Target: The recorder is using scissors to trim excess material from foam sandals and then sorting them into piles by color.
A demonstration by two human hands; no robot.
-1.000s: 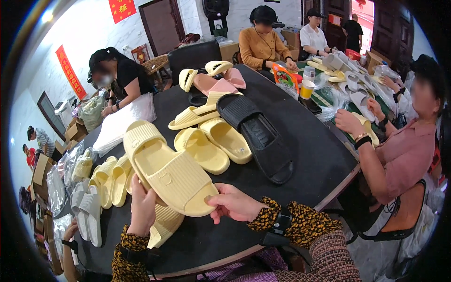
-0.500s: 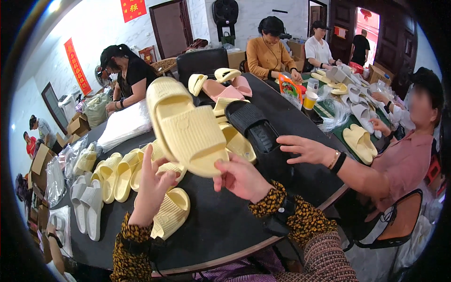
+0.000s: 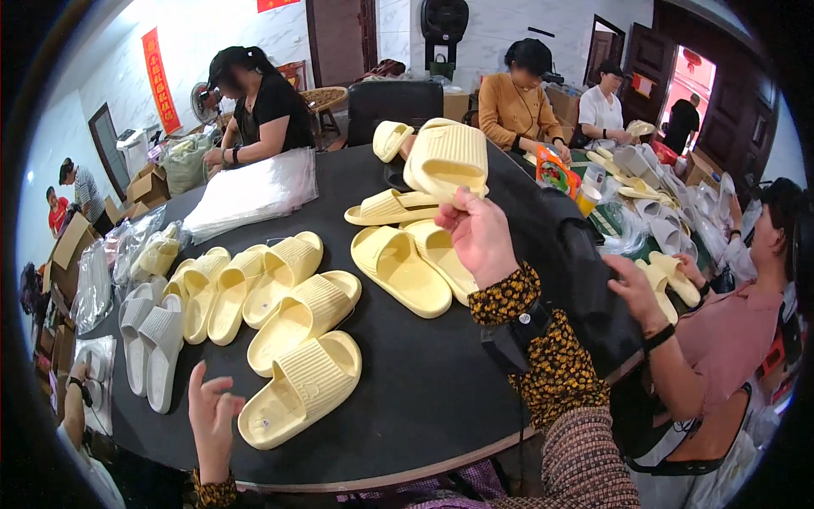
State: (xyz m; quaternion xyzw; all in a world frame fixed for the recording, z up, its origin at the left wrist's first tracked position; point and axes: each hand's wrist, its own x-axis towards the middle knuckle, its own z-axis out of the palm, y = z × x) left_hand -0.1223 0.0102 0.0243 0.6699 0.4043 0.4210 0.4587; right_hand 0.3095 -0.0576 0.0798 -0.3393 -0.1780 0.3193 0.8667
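1. Head view — my right hand is raised over the black round table, clamped on a pale yellow slipper, sole ribs facing me.
2. Same view — my left hand hangs loosely open, holding nothing, just beside the nearest yellow slipper.
3. Handling, my judgement: keep the thumb firm on the edge so the foam does not flop.

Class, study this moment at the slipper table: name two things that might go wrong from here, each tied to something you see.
1. The right hand holds the raised yellow slipper only by its lower edge; it may slip and fall onto the pairs on the black table.
2. The left hand hangs open beside the nearest yellow slipper, which lies near the table's edge; a nudge might push it off.
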